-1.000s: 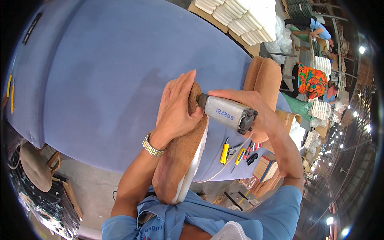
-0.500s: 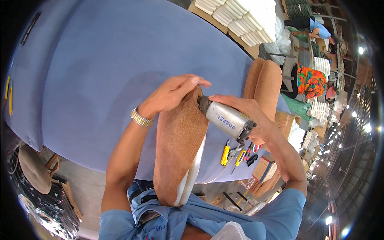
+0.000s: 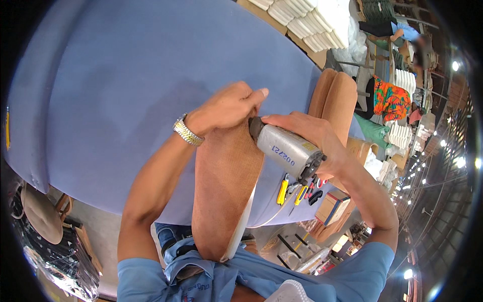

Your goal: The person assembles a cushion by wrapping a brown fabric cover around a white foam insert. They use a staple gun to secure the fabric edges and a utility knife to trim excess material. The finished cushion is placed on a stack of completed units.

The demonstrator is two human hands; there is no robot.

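Observation:
A brown fabric-covered seat cushion (image 3: 226, 186) stands on its edge against my body, its far end over the blue padded table. At that far end my left hand (image 3: 234, 105) is closed, pinching the brown fabric cover at the edge. A metal-cased pneumatic staple gun (image 3: 287, 151) is gripped in my right hand (image 3: 309, 132). Its dark nose touches the cushion's far right edge. A strip of the cushion's pale underside (image 3: 242, 226) shows along the right. The fingers around the staple gun's handle are partly hidden behind its body.
Two brown cushions (image 3: 339, 98) stand on the table's right side. Yellow-handled tools (image 3: 283, 192) and scissors lie near its front right edge, beside a pale hose (image 3: 269, 219). White foam pads (image 3: 317, 22) are stacked at the back. Co-workers are farther right.
My left hand's fingers have curled in from a flatter pose and pinch the fabric. The cushion has turned slightly, showing less pale underside. The staple gun stays at the edge.

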